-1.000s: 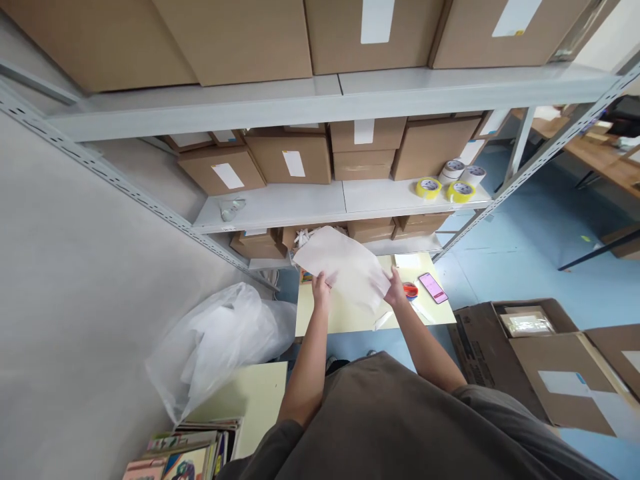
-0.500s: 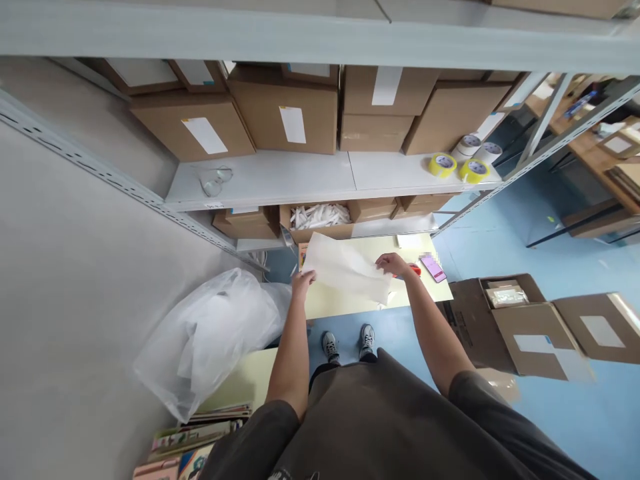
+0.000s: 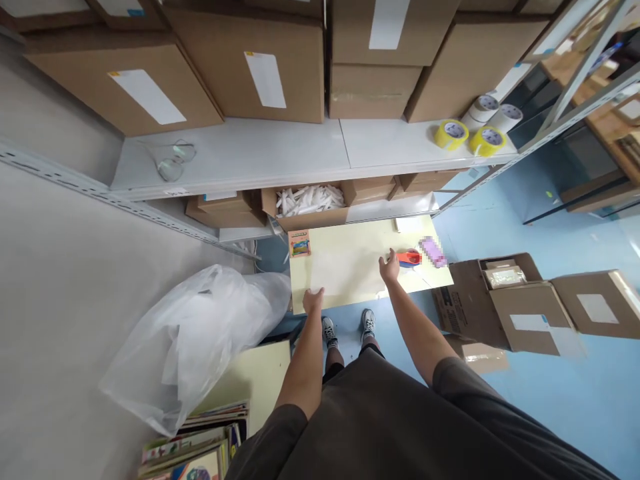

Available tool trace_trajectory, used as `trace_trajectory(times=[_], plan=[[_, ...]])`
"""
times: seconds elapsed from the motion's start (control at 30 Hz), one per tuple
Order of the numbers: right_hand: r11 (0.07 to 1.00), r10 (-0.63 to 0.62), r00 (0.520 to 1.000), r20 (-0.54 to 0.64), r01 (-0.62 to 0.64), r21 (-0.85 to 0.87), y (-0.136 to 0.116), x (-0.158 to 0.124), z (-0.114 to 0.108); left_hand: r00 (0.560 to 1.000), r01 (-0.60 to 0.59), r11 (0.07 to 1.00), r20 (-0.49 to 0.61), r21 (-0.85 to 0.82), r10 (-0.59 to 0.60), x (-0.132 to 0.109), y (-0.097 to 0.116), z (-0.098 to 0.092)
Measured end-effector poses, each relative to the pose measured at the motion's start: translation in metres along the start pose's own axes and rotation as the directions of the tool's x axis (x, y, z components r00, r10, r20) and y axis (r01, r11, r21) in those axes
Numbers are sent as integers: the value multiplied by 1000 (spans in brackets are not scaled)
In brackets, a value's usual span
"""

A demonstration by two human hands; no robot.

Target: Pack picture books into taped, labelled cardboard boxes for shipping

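Observation:
A whitish translucent sheet lies flat on the pale yellow table. At its lower left corner, my left hand pinches the edge. My right hand is at the sheet's right end with thumb and fingers apart. Just right of that hand is a red and blue tool, partly blurred. A phone lies farther right. A small orange printed card or booklet is at the table's back left.
Behind the table, a shelf holds cardboard boxes, glasses and tape rolls. A large plastic bag bulges at the left. Cartons stand on the floor at the right.
The sheet has gone from being held up and tilted to lying on the table. My right hand has opened. The printed card and red tool show more fully, and the view has shifted closer.

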State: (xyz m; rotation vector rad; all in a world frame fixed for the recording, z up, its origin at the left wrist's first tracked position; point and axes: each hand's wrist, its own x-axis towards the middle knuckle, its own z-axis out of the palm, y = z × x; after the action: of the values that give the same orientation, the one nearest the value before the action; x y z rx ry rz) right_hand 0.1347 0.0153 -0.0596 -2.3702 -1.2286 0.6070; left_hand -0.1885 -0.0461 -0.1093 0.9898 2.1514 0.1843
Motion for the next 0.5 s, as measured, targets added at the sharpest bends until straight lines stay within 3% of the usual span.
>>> trace_trajectory(times=[0.07,0.1,0.13,0.2,0.27,0.33,0.5], plan=[[995,-94,996,3,94,-38,8,-19,5,994,50,996,-104,73,-42,-7,-2,1],[986,-155,986,59,158,-60,12,-30,9,991,20,995,-136,95,-7,-10,-1,2],[971,-210,965,156,225,-80,15,-41,13,987,-69,989,-135,128,86,-12,0,4],[930,-281,879,385,349,-118,22,-60,24,953,-287,935,-38,208,301,-14,5,8],[911,-217,815,537,367,-190,29,-72,34,912,-409,868,93,283,399,-14,11,15],[891,-130,779,613,363,-272,35,-77,40,906,-424,836,160,349,393,-14,15,22],[825,-59,764,643,400,-400,51,-71,37,898,-441,812,187,383,399,-16,24,38]])
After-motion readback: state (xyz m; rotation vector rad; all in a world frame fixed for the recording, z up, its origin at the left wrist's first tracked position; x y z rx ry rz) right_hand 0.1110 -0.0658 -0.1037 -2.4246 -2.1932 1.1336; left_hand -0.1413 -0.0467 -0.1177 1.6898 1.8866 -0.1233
